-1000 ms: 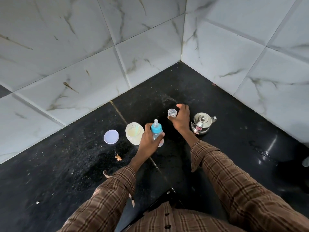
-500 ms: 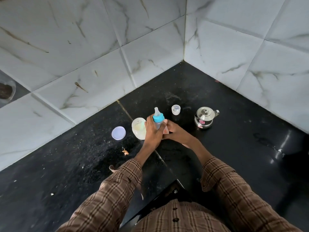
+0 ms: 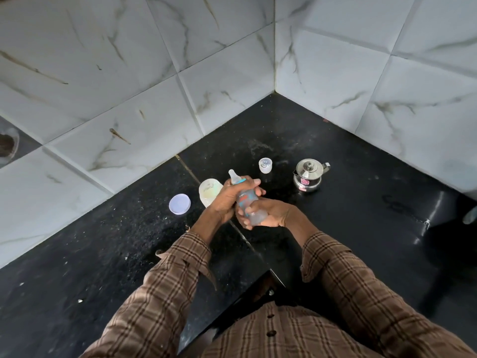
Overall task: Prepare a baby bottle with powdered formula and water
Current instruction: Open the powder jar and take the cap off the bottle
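A clear baby bottle (image 3: 248,200) with a blue collar and a teat is held tilted above the black counter (image 3: 335,228), teat pointing up and to the left. My left hand (image 3: 227,200) grips its upper part near the collar. Around the bottle's base, my right hand (image 3: 268,212) curls its fingers. An open round tub (image 3: 209,193) of pale powder stands just left of the hands, and its white lid (image 3: 180,204) lies flat further left. A small clear cap (image 3: 265,165) stands behind the hands.
A small steel kettle (image 3: 308,175) with a lid stands at the right of the cap. Marble-tiled walls (image 3: 180,86) close the corner behind. The counter's front edge (image 3: 260,275) runs near my body.
My right hand left the small cap on the counter and came back to grip the bottle's base. The bottle has been lifted and tilted between both hands.
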